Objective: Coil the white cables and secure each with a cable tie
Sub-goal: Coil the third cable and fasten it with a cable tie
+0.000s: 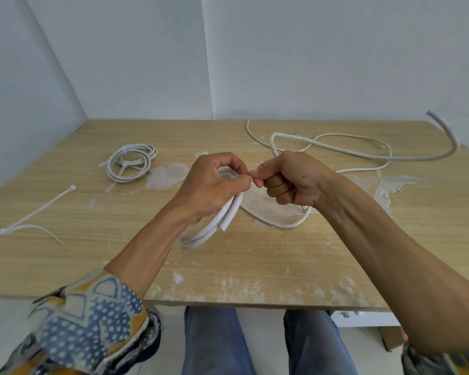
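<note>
Above the table (255,266), the left hand (214,182) grips a light, seemingly springy cable coil (214,228) by its gathered loops, while the right hand (290,180) pinches what looks like the tie end (251,173).

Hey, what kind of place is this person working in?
Probably a makeshift work corner in a plain, perhaps unfinished room rather than a fitted workshop: a bare wood-grain table smeared with white plaster-like patches, set against blank white walls, with loose white cables and cable ties on it.
</note>
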